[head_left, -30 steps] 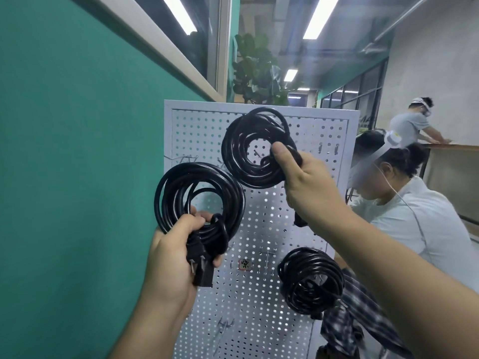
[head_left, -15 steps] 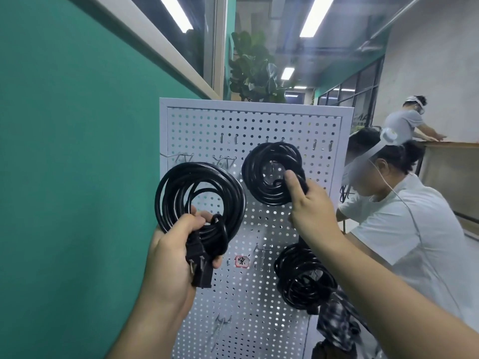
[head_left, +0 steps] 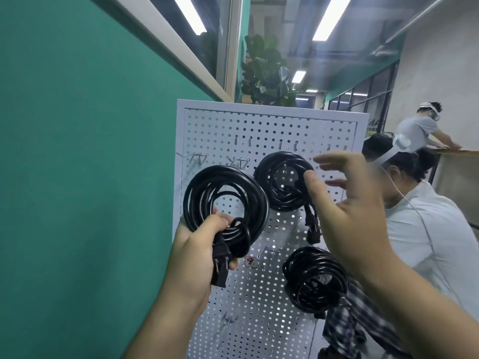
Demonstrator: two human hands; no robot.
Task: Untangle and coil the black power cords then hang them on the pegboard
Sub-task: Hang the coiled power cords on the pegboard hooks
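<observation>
A white pegboard (head_left: 212, 125) stands against the green wall. My left hand (head_left: 193, 255) grips a coiled black power cord (head_left: 223, 187) and its plug in front of the board's left side. A second coiled cord (head_left: 280, 193) hangs from a hook near the board's upper middle, its plug ends dangling below. My right hand (head_left: 344, 203) hovers just right of that coil with fingers spread and blurred, the thumb close to the coil's rim. A third coiled cord (head_left: 313, 278) hangs at the board's lower right.
Empty metal hooks (head_left: 193, 156) stick out along the board's upper left, and another hook (head_left: 228, 320) sits low. A green wall (head_left: 77, 177) runs along the left. A person in a white shirt (head_left: 425, 229) bends right beside the board; another person (head_left: 420, 125) stands farther back.
My right hand lowered the second coil onto a hook, then let go and opened its fingers. The left hand has kept hold of its coil.
</observation>
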